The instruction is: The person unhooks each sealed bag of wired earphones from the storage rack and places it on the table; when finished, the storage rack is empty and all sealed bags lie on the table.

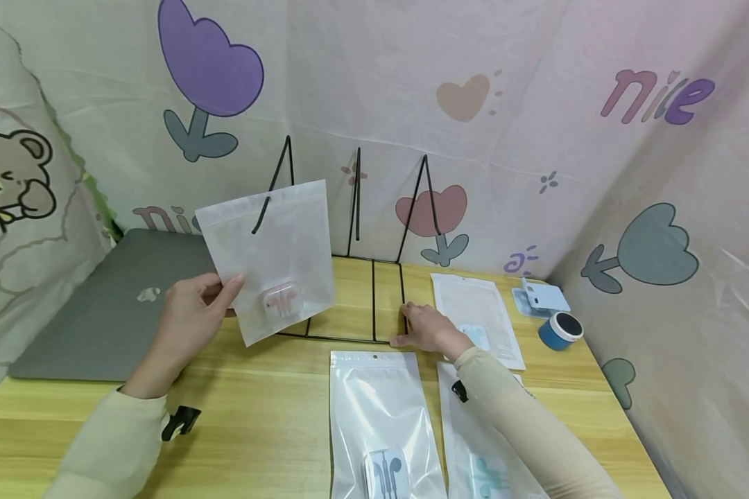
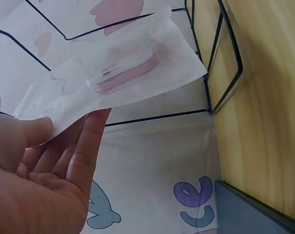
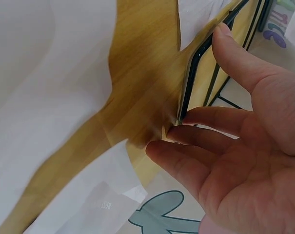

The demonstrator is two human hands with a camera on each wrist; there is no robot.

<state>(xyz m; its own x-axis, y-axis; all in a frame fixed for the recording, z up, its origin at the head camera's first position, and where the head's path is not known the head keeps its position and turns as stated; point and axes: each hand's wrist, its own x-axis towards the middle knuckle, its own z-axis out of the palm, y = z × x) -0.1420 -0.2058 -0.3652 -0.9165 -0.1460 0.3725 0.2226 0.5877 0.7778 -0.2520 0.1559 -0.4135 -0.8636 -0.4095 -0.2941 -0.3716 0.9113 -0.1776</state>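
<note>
My left hand (image 1: 190, 319) pinches the left edge of a white zip bag (image 1: 299, 242) between thumb and fingers. Inside the bag a small clear case with pink earphones (image 1: 282, 300) shows through. The bag's top hangs on the left hook of a black wire display rack (image 1: 373, 298), whose tip sticks out in front of it. The left wrist view shows the bag (image 2: 132, 78) tilted above my fingers. My right hand (image 1: 433, 329) holds the rack's front right base corner; in the right wrist view, thumb and fingertips touch the base wire (image 3: 190, 83).
White bags with earphones lie on the wooden table: one in front (image 1: 381, 388), one under my right forearm (image 1: 468, 430), one right of the rack (image 1: 474, 298). A grey laptop (image 1: 100, 312) lies left. A blue jar (image 1: 560, 331) and a light-blue stand (image 1: 543, 298) stand far right.
</note>
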